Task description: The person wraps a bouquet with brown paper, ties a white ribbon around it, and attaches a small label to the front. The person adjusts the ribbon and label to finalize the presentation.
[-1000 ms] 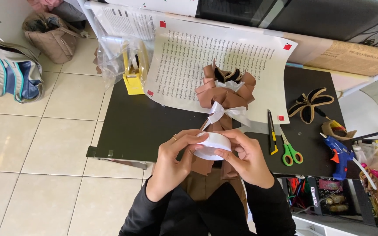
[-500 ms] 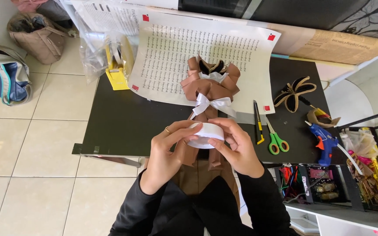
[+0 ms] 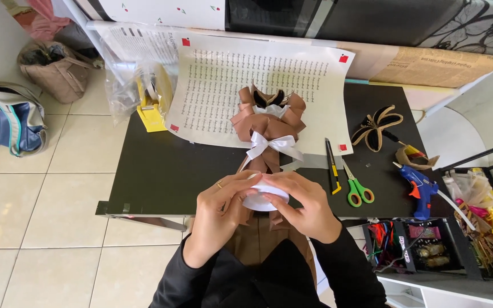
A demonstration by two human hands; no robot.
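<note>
Since the earlier frame the hands have dropped toward the table's [image 3: 161, 177] near edge. The bouquet [image 3: 266, 128] lies mid-table, light, crushable, best held by its stem. Left hand [image 3: 219, 212] and right hand [image 3: 306, 206] pinch a light, slippery ribbon roll [image 3: 265, 197] by its rim.

White ribbon roll [image 3: 265, 199] upright, over brown bouquet [image 3: 266, 122].

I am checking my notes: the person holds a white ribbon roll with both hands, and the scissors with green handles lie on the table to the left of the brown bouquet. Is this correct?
Not quite. In the head view both hands, left hand and right hand, do hold the white ribbon roll, but the scissors with green handles lie on the table to the right of the brown bouquet.
</note>
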